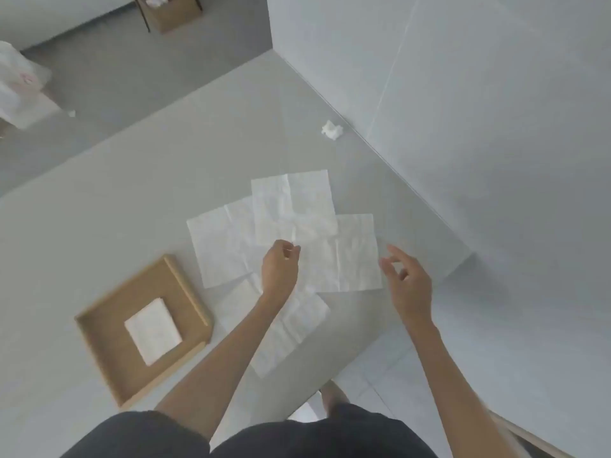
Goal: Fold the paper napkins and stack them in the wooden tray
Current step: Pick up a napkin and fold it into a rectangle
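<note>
At lower left of the frame, a square light-wood tray holding one folded white napkin; beside it at centre, four unfolded white paper napkins overlapping flat on the pale grey table. Above them the left hand, fingers curled loosely, pinch uncertain, and the right hand spread open, holding nothing. Farther up, one crumpled white tissue scrap near the wall; at upper left, a brown box.
</note>
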`<state>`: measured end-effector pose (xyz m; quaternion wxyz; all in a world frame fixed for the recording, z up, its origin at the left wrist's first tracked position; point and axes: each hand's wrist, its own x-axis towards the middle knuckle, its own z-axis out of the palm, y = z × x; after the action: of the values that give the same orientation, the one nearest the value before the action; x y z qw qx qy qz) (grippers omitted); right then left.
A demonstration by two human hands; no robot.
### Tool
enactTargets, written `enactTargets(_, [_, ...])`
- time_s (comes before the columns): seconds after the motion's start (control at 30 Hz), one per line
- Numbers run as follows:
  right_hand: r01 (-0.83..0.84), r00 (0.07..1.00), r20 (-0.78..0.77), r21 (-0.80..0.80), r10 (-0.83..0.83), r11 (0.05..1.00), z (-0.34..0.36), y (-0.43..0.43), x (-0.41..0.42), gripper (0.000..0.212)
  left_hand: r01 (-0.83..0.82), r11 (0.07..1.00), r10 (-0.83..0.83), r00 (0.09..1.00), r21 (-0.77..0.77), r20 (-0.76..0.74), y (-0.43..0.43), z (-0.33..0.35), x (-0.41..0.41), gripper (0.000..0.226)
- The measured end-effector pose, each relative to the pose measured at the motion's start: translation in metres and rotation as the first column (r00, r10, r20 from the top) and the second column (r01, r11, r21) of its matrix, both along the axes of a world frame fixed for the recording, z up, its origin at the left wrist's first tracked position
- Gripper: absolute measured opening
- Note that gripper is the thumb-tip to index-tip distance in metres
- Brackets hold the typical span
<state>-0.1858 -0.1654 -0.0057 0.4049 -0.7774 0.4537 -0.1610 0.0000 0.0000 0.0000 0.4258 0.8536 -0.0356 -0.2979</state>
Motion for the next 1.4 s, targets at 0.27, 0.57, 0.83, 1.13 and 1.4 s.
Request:
enactTargets(0.27, [0.173,0.941,-0.309,0.082,-0.14,0.981,-0.043,-0.008,0.049,0.039,0.132,0.904,-0.122,0.991,0.408,-0.049,-0.027,-0.031,0.001,0.044])
enactTargets(0.57, [0.19,0.849,-0.507,0.027,-0.15,0.981,-0.059,-0.015,0.059,0.035,0.096,0.88,-0.077,0.995,0.465,-0.059,-0.041,-0.057,0.004,0.032])
enactTargets(0.83, [0.194,0.88,-0.454,0.073,-0.141,0.978,-0.061,-0.02,0.065,0.022,0.061,0.951,-0.064,0.998,0.304,0.002,-0.039,-0.057,0.01,0.007])
enactTargets(1.13, [0.17,0.985,-0.054,0.373,-0.162,0.912,-0.045,-0.016,0.055,0.032,-0.135,0.99,0.127,0.982,-0.049,-0.137,-0.031,-0.048,0.001,0.008])
enactTargets(1.4, [-0.192,0.981,0.021,0.292,0.194,0.937,0.019,-0.035,0.063,0.057,-0.118,0.991,0.056,0.806,-0.067,-0.59,0.004,-0.034,-0.018,0.044])
